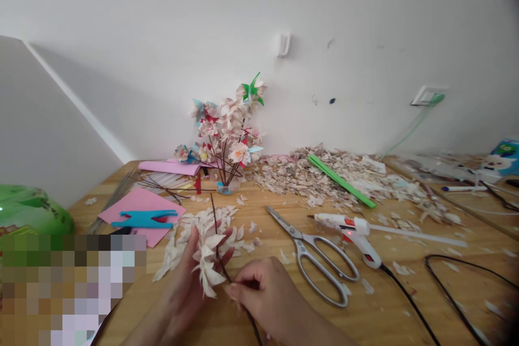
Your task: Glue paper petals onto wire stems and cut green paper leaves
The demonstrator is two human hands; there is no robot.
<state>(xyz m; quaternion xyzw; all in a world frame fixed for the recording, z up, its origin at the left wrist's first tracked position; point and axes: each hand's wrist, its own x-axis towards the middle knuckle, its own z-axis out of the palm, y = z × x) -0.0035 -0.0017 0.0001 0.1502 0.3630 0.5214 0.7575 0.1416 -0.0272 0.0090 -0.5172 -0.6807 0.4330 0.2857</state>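
Observation:
My left hand (pixel 184 281) is closed around a pale paper flower (pixel 208 259) at the near edge of the wooden table (pixel 405 313). A thin dark twig (pixel 213 216) runs up through the flower. My right hand (pixel 263 292) pinches the lower part of the same twig just right of the flower. Loose paper petals (pixel 178 243) lie under and beside both hands.
Silver scissors (pixel 316 259) and a white glue gun (pixel 357 230) with a black cord lie to the right. A small vase of paper flowers (pixel 227 135) stands at the back, next to a heap of paper scraps (pixel 324 173), green strips (pixel 340 181) and pink paper (pixel 141 211).

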